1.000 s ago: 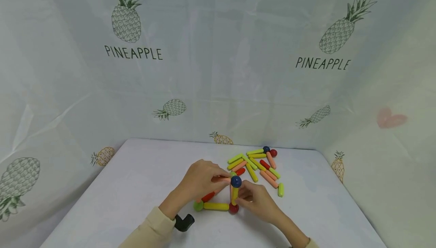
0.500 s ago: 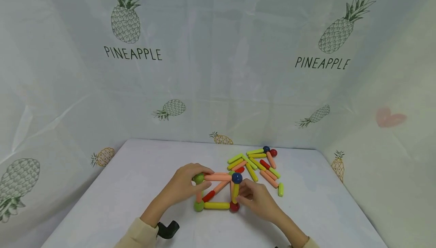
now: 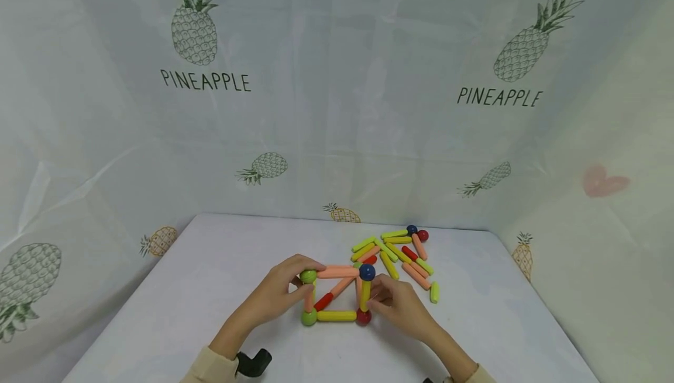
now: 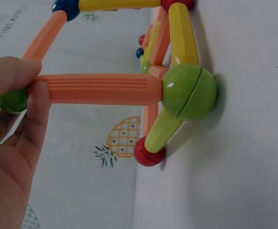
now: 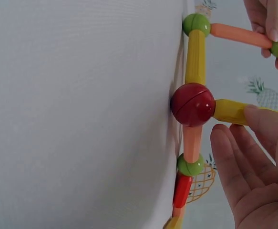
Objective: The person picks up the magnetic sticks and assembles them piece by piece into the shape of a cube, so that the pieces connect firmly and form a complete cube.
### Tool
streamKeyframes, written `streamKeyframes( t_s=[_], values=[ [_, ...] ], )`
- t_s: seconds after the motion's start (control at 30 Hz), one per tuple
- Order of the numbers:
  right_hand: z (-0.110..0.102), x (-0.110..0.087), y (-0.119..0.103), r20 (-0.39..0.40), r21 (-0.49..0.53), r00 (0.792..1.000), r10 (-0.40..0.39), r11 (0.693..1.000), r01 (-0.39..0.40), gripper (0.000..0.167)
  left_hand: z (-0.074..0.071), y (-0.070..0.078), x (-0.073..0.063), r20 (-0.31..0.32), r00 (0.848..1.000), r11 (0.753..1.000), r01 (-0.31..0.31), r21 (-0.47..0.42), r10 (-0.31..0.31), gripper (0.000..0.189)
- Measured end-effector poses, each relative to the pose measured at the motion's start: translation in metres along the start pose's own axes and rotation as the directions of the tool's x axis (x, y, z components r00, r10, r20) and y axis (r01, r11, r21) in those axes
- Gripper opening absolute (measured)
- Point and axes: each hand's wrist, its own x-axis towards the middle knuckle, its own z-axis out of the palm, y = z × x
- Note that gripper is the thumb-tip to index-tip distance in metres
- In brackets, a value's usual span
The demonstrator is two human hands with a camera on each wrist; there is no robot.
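A frame of magnetic rods and balls stands on the table. Its top left green ball [image 3: 308, 276] is held by my left hand [image 3: 274, 292], whose fingers also touch the upright orange rod [image 4: 100, 89] below it. An orange rod [image 3: 339, 272] runs across the top to a blue ball [image 3: 367, 272]. Under the blue ball, my right hand [image 3: 399, 306] pinches the upright yellow rod [image 5: 229, 111] above a red ball [image 5: 193, 104]. Along the bottom front, a yellow rod [image 3: 337, 316] joins the red ball to a lower green ball [image 4: 189, 92].
Loose yellow, orange, red and lime rods [image 3: 389, 264] lie behind and right of the frame. Another blue ball [image 3: 412, 230] and red ball [image 3: 423, 235] sit at the far end of that pile. A pineapple-print cloth [image 3: 337, 108] hangs behind the table.
My left hand has moved left from the top orange rod's right part to the green ball at its left end. My right hand stays on the upright yellow rod.
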Motion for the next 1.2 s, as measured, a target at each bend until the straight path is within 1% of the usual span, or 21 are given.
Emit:
streamKeyframes(
  t_s=[0.1, 0.17, 0.23, 0.3, 0.37, 0.4, 0.5, 0.53, 0.6, 0.63, 0.7, 0.77, 0.87, 0.97, 1.2],
  values=[
    [-0.004, -0.001, 0.002, 0.010, -0.033, 1.000, 0.019, 0.999, -0.019, 0.025, 0.001, -0.001, -0.001, -0.003, 1.000, 1.000, 0.010, -0.001, -0.010, 0.043],
    [-0.010, -0.004, 0.004, -0.008, -0.068, 0.999, 0.038, 0.997, -0.039, 0.025, 0.001, -0.002, -0.001, -0.006, 1.000, 1.000, 0.014, -0.004, -0.014, 0.045],
    [-0.018, -0.007, 0.009, -0.052, -0.113, 0.997, 0.060, 0.991, -0.066, 0.024, 0.002, -0.003, -0.001, -0.006, 1.000, 1.000, 0.017, -0.005, -0.017, 0.045],
    [-0.030, -0.011, 0.015, -0.120, -0.168, 0.989, 0.089, 0.980, -0.108, 0.023, 0.003, -0.004, -0.001, -0.006, 1.000, 1.000, 0.018, -0.004, -0.018, 0.046],
    [-0.042, -0.016, 0.024, -0.193, -0.236, 0.971, 0.139, 0.954, -0.183, 0.022, 0.003, -0.005, -0.001, -0.004, 1.000, 1.000, 0.019, -0.002, -0.019, 0.046],
    [-0.049, -0.018, 0.030, -0.226, -0.273, 0.959, 0.169, 0.934, -0.229, 0.021, 0.003, -0.005, -0.001, -0.005, 1.000, 1.000, 0.020, 0.000, -0.020, 0.046],
    [-0.067, -0.025, 0.048, -0.299, -0.350, 0.915, 0.271, 0.861, -0.369, 0.023, 0.004, -0.005, 0.000, -0.008, 1.000, 1.000, 0.026, 0.002, -0.026, 0.047],
    [-0.071, -0.027, 0.053, -0.312, -0.366, 0.899, 0.308, 0.834, -0.412, 0.025, 0.003, -0.005, -0.001, -0.009, 1.000, 1.000, 0.029, 0.003, -0.029, 0.047],
    [-0.079, -0.032, 0.063, -0.322, -0.382, 0.876, 0.359, 0.798, -0.467, 0.031, 0.003, -0.005, -0.001, -0.013, 0.999, 0.999, 0.033, 0.004, -0.033, 0.048],
    [-0.082, -0.034, 0.067, -0.320, -0.383, 0.868, 0.379, 0.786, -0.484, 0.034, 0.003, -0.005, -0.001, -0.013, 0.999, 0.999, 0.034, 0.002, -0.034, 0.048],
    [-0.085, -0.037, 0.073, -0.308, -0.388, 0.862, 0.402, 0.774, -0.500, 0.039, 0.003, -0.005, -0.002, -0.015, 0.999, 0.999, 0.036, -0.001, -0.036, 0.048],
    [-0.087, -0.040, 0.076, -0.295, -0.386, 0.865, 0.406, 0.778, -0.496, 0.039, 0.003, -0.005, -0.002, -0.018, 0.999, 0.999, 0.033, -0.006, -0.033, 0.048],
    [-0.088, -0.041, 0.075, -0.284, -0.370, 0.869, 0.405, 0.790, -0.489, 0.036, 0.003, -0.005, -0.001, -0.020, 0.999, 0.999, 0.031, -0.006, -0.031, 0.048],
    [-0.090, -0.042, 0.071, -0.269, -0.352, 0.873, 0.407, 0.802, -0.483, 0.033, 0.003, -0.004, -0.001, -0.024, 0.999, 1.000, 0.031, -0.002, -0.032, 0.047],
    [-0.093, -0.048, 0.067, -0.231, -0.336, 0.881, 0.412, 0.816, -0.470, 0.025, 0.004, -0.003, 0.000, -0.023, 0.999, 1.000, 0.029, 0.000, -0.029, 0.047]
  ],
)
